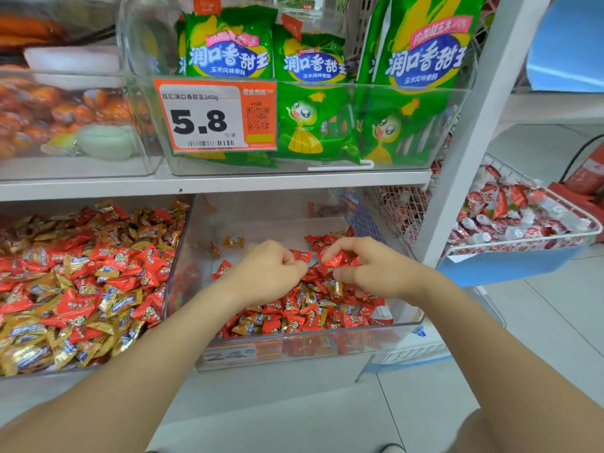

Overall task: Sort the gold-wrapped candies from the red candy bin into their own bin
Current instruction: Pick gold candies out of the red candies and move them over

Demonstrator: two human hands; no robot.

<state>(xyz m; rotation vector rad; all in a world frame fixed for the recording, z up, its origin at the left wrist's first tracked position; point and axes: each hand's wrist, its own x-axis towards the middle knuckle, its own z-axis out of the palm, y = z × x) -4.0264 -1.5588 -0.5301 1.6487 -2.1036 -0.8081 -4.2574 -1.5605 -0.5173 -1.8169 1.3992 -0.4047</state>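
In the clear bin point(327, 346), gold-wrapped candies point(249, 327) lie mixed among red ones. The right hand point(376, 271) has its grip pinched on a red candy point(336, 259). The left hand point(264, 273) is curled, and I cannot tell whether its grip holds anything.

Hands: 2, left hand point(268, 273) and right hand point(376, 269). Right hand pinches 1 red candy point(336, 259). Clear bins on the lower shelf: 2, left bin point(98, 367) and right bin point(327, 344). Upper shelf: 2 more, orange-goods bin point(81, 168) and green-bag bin point(425, 158). Green bags point(228, 47): 3 fronts readable. Price tags: 2, big tag point(202, 119) and small tag point(242, 353). Wire basket point(523, 243): 1. Piled candies: uncountable. Lone gold candy point(233, 241) near the right bin's back edge: 1.
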